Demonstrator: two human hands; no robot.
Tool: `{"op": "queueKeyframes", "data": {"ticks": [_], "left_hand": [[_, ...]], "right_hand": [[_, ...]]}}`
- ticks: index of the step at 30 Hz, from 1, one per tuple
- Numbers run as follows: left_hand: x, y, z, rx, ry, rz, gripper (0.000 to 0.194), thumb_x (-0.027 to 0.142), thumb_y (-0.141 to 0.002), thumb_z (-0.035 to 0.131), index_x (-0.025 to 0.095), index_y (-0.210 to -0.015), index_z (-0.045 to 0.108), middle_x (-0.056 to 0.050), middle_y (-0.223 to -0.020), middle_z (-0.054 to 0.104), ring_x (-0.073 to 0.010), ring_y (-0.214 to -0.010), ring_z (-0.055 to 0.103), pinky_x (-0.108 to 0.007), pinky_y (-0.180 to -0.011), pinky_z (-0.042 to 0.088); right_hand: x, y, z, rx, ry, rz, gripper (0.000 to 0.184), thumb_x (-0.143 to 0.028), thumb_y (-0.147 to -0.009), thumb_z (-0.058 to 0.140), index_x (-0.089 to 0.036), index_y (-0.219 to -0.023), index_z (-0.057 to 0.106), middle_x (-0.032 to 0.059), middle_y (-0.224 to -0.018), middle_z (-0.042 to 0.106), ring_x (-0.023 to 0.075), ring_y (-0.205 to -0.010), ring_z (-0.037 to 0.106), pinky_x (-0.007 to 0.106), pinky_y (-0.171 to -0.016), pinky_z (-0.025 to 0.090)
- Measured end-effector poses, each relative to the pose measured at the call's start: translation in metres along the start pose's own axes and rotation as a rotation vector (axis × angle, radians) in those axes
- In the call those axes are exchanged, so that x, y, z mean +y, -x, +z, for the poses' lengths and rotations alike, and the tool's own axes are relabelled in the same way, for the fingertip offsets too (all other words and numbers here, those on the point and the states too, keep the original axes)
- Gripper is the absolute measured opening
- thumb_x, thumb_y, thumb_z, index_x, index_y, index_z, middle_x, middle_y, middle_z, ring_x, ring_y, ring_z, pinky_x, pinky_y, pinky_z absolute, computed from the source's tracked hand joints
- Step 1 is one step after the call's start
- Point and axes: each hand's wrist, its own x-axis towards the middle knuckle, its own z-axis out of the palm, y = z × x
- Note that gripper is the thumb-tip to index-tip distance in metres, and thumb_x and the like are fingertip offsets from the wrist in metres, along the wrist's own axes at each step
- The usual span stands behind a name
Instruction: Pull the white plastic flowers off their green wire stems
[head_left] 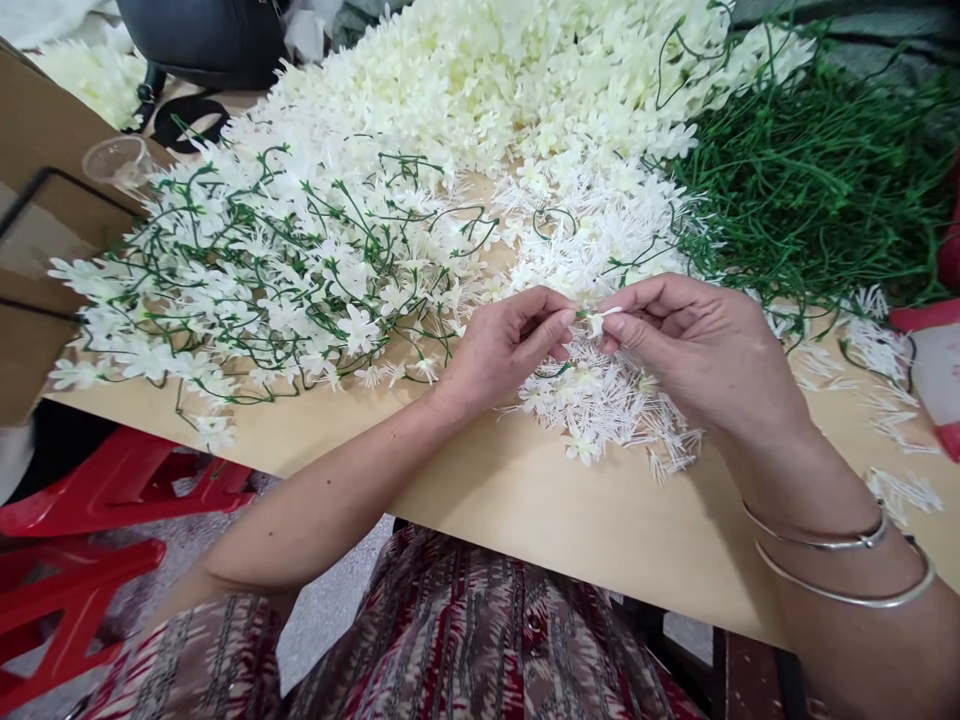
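My left hand [514,340] is closed in a pinch on a thin green stem, of which only the tip shows at the fingertips. Facing it, my right hand [686,345] pinches a small white artificial flower [598,322] by its petals. The two sets of fingertips nearly meet at the flower's base, above a heap of white stamen pieces [607,400]. On the left lies a pile of white flowers on green stems [322,270]. Farther back rises a large mound of loose cream-white petals [480,80].
A tangle of bare green stems [817,180] fills the back right. At the right edge stands a red and white container [934,370]. A cardboard box [60,210], a clear plastic cup [120,160] and a black bag [202,40] are at the left. Red stools [97,490] stand below the table.
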Motion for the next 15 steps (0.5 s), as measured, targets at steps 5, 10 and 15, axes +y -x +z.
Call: {"op": "queueKeyframes", "data": {"ticks": [5,10,15], "left_hand": [[0.001,0.0,0.001,-0.026,0.002,0.019,0.015,0.029,-0.102,0.058,0.017,-0.094,0.064,-0.001,-0.08,0.069,-0.009,-0.069,0.07,-0.019,-0.066,0.055],[0.003,0.001,0.002,-0.021,-0.052,0.03,0.017,0.029,-0.101,0.059,0.017,-0.092,0.065,0.0,-0.077,0.069,-0.0095,-0.068,0.07,-0.02,-0.064,0.054],[0.002,0.002,0.001,-0.005,-0.146,0.044,0.022,0.031,-0.102,0.058,0.018,-0.085,0.063,0.001,-0.07,0.069,-0.0083,-0.064,0.067,-0.019,-0.061,0.05]], "right_hand": [[0.001,-0.001,0.001,-0.01,-0.037,0.012,0.007,-0.026,-0.081,0.079,-0.025,-0.081,0.073,-0.0004,-0.07,0.069,0.0151,-0.065,0.064,0.032,-0.062,0.051],[0.007,-0.002,0.003,0.003,-0.063,0.027,0.013,-0.026,-0.079,0.082,-0.026,-0.079,0.069,-0.0018,-0.067,0.067,0.0148,-0.061,0.064,0.032,-0.06,0.052],[0.015,-0.003,0.006,-0.005,-0.032,-0.007,0.013,-0.028,-0.084,0.079,-0.028,-0.081,0.066,-0.0017,-0.067,0.066,0.0154,-0.06,0.064,0.033,-0.06,0.054]]}}
